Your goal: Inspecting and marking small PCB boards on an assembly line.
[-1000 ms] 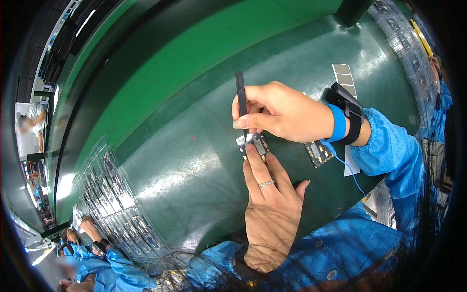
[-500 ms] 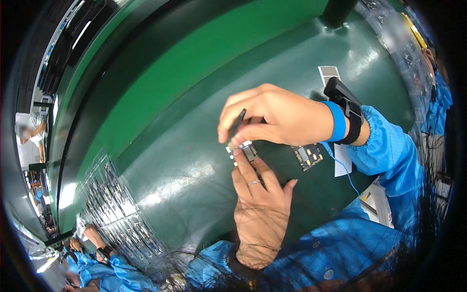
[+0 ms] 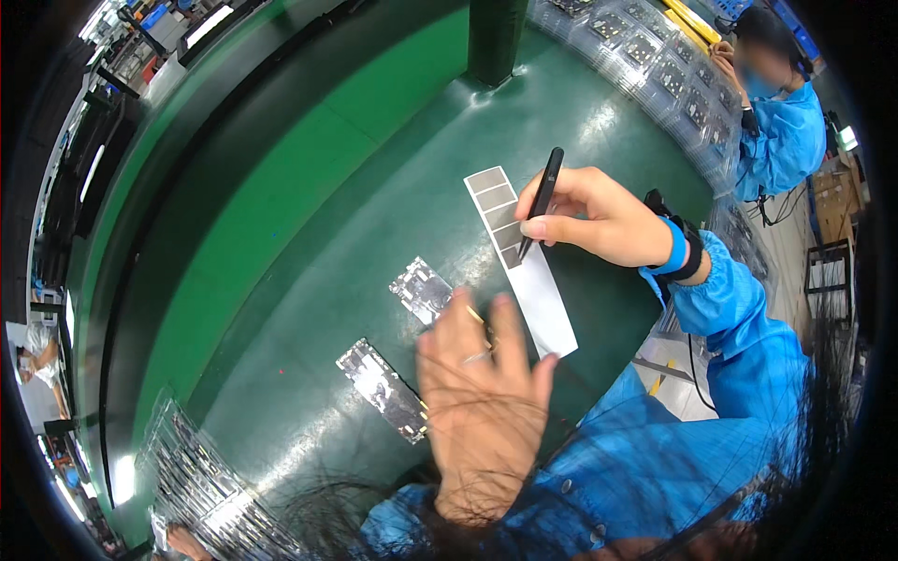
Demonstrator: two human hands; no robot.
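Observation:
My right hand (image 3: 603, 220) pinches black tweezers (image 3: 550, 178), their tips down at the lowest grey sticker on a white backing strip (image 3: 543, 309). Several grey rectangular stickers line the upper part of that strip. My left hand (image 3: 482, 402) is palm down with its fingers apart, slightly blurred. Its fingertips cover the right part of a small circuit board (image 3: 423, 288); whether they press on it I cannot tell. A second, longer circuit board (image 3: 382, 388) lies to the left of this hand, near its edge.
Clear plastic trays of circuit boards (image 3: 669, 75) stand at the far right, by a co-worker in blue (image 3: 786, 131). Another tray stack (image 3: 201, 477) sits at the lower left, with a person's hand beside it. A dark post (image 3: 496, 42) rises from the green table (image 3: 327, 280).
The view has swung to the right. My right hand has moved from the circuit board to the sticker strip, still holding the tweezers. My left hand's fingers have spread.

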